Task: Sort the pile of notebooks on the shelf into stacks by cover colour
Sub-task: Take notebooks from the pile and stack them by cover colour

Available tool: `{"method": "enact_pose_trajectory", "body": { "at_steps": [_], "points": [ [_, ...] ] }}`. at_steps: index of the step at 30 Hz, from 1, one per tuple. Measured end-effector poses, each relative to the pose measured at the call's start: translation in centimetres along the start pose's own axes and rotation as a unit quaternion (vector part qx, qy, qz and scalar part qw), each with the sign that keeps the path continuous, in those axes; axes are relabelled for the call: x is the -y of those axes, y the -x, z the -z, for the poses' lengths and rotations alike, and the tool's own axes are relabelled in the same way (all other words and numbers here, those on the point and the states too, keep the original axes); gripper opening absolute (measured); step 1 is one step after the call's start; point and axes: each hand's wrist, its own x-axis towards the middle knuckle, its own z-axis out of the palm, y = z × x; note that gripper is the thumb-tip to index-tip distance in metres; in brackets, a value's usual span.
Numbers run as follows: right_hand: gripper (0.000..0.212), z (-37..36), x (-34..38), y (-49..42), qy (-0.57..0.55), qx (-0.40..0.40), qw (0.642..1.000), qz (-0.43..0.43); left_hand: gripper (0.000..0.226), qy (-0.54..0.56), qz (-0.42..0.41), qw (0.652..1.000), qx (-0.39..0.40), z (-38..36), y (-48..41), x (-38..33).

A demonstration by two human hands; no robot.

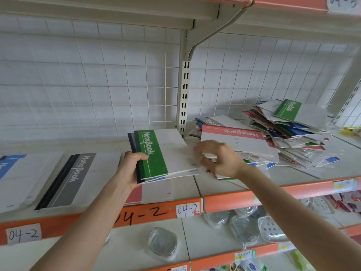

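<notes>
Now the left hand grips a green-topped bundle, while the right hand, blurred and seemingly loose and empty, sits nearer the pile at right.

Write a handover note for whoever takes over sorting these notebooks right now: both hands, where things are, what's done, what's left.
Left hand: grips a small bundle of notebooks, green notebook on top, above the shelf.
Right hand: blurred, between the bundle and the pile; grip unclear.
Done: blue stack, grey stack and red stack started along the shelf front.
Left: sort the held bundle; the messy pile on the right mixes red, green and blue covers.
</notes>
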Motion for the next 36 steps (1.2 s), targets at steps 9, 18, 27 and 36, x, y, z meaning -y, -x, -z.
{"method": "enact_pose_trajectory", "body": {
  "at_steps": [9, 18, 27, 36],
  "points": [
    [0.055, -0.4, -1.2, -2.5, 0.233, 0.144, 0.903, -0.330, 0.005, -0.023, 0.012, 1.000, 0.008, -0.9, 0.2, -0.1],
    [0.025, 0.1, 0.4, -3.9, 0.274, 0.088, 0.898, -0.334, 0.014, -0.028, -0.006, 0.999, -0.015, -1.3, 1.6, 0.1],
    [0.026, 1.3, 2.9, -2.8, 0.103, -0.073, 0.987, -0.095, 0.015, -0.020, -0.024, 0.999, -0.012, -2.5, 2.7, 0.4],
    [0.028, 0.8, 0.8, 1.0, 0.018, 0.091, 0.987, 0.133, 0.029, 0.022, -0.029, 0.999, -0.006, -2.6, 2.5, 1.0]
  ]
}}
